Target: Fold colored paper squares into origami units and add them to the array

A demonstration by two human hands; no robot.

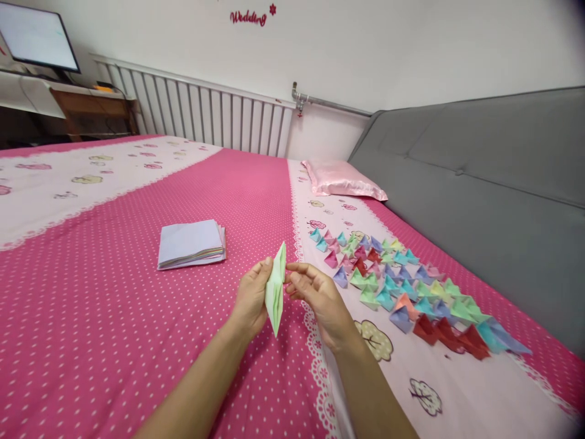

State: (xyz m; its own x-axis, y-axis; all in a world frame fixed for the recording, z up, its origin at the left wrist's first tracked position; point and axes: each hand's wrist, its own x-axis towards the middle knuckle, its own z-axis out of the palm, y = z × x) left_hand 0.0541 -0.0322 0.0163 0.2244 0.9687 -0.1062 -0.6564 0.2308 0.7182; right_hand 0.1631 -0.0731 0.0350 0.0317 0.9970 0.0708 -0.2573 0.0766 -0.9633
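Both my hands hold a light green folded paper (276, 289) upright above the pink dotted bed sheet (114, 317). My left hand (250, 300) pinches its left side with closed fingers. My right hand (317, 299) pinches its right side near the upper half. The paper is a long pointed shape with tips up and down. To the right, several small folded paper pieces (402, 292) in many colours lie in rows on the pale strip of the sheet.
A stack of flat paper sheets (191, 244) lies on the bed to the left. A pink pillow (340, 180) rests at the head, next to a grey padded headboard (493, 183). A white radiator (201, 113) and a monitor (36, 38) stand behind.
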